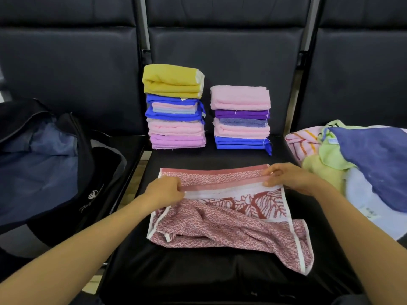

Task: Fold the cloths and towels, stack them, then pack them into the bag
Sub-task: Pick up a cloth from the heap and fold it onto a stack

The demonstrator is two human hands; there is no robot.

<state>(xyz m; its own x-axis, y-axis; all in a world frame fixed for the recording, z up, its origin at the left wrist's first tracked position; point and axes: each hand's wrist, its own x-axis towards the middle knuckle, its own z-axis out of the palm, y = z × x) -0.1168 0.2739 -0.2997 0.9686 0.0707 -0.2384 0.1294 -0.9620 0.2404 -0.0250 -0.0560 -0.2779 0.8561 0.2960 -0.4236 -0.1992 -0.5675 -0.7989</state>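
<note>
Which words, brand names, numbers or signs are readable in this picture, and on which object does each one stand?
No text here can be read.
On the black fabric bag: a white emblem and slanted script, too blurred to read.
On the pale blue towel: a white label with dark print, too small to read.

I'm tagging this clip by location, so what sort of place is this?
Probably a public waiting area: linked black padded seats joined by metal posts, with an open travel bag on the left seat.
</note>
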